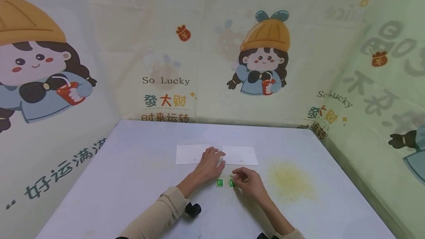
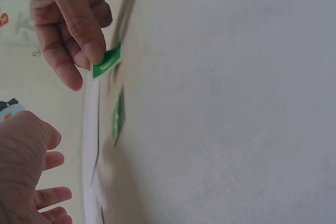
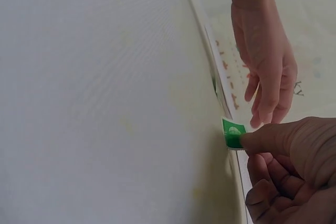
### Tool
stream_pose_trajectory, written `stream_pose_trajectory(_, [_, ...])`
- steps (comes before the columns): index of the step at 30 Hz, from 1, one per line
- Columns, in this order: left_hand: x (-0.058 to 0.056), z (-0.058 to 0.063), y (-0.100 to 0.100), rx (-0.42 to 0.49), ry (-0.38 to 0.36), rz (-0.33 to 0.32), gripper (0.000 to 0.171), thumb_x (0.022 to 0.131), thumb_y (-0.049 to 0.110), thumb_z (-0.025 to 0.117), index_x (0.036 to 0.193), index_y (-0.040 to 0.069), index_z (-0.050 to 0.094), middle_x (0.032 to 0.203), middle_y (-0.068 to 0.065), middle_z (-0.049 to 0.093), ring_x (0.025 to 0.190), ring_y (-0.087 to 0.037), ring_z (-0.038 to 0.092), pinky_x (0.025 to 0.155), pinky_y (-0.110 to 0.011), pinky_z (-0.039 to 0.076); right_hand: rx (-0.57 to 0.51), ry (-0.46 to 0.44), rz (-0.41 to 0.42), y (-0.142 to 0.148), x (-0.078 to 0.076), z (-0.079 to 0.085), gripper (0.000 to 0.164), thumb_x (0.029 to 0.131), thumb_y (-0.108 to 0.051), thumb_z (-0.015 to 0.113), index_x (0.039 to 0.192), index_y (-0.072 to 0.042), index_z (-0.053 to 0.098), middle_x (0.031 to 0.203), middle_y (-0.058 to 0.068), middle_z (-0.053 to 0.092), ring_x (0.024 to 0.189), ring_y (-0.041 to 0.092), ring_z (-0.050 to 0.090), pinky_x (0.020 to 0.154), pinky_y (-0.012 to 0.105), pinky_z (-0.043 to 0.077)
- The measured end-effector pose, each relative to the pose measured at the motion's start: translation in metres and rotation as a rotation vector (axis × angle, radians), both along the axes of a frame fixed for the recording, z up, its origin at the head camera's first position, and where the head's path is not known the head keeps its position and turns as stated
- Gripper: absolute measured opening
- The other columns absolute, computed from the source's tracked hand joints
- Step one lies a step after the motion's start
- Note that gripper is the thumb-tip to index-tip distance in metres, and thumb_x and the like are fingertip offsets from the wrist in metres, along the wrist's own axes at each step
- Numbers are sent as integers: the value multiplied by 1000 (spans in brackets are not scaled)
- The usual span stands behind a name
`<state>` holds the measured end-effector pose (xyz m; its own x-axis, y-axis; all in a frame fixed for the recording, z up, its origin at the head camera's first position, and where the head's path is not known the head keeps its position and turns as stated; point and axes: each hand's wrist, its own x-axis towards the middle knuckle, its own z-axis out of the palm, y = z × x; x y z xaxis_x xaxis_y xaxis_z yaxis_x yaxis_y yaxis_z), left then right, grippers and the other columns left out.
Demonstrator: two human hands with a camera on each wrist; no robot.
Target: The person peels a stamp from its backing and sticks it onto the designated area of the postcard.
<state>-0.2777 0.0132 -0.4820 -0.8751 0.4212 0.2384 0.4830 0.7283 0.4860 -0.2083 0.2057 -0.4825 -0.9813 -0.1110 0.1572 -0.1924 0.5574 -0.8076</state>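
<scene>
Between the thumb and fingers of my right hand (image 1: 249, 183), I pinch a small green stamp (image 3: 232, 134) with a white toothed edge. It appears raised and tilted in the right wrist view. A second green stamp (image 1: 220, 183) lies on the table to its left, nearer to me than my left hand (image 1: 210, 164). That left hand has loosely spread fingers and holds nothing. In the head view it overlaps the inner end of the left white paper rectangle (image 1: 186, 155), its fingertips reaching toward the right white paper rectangle (image 1: 239, 155). Both rectangles bear a small printed mark near their lower edge.
The white table (image 1: 132, 180) has a yellowish stain (image 1: 290, 182) to the right of my right hand. A black object (image 1: 193, 210) sits at my left wrist. Printed cloth walls (image 1: 212, 99) stand behind the table and along both sides.
</scene>
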Motion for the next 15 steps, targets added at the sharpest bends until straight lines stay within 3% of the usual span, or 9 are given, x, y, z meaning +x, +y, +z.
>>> stream_pose_trajectory(15, [34, 20, -10, 130, 25, -15, 35, 103, 28, 58, 133, 11, 63, 143, -17, 53, 142, -37, 39, 116, -55, 32, -54, 73, -24, -3, 13, 16, 22, 83, 1, 81, 104, -3, 75, 83, -2, 71, 74, 7, 60, 64, 21, 47])
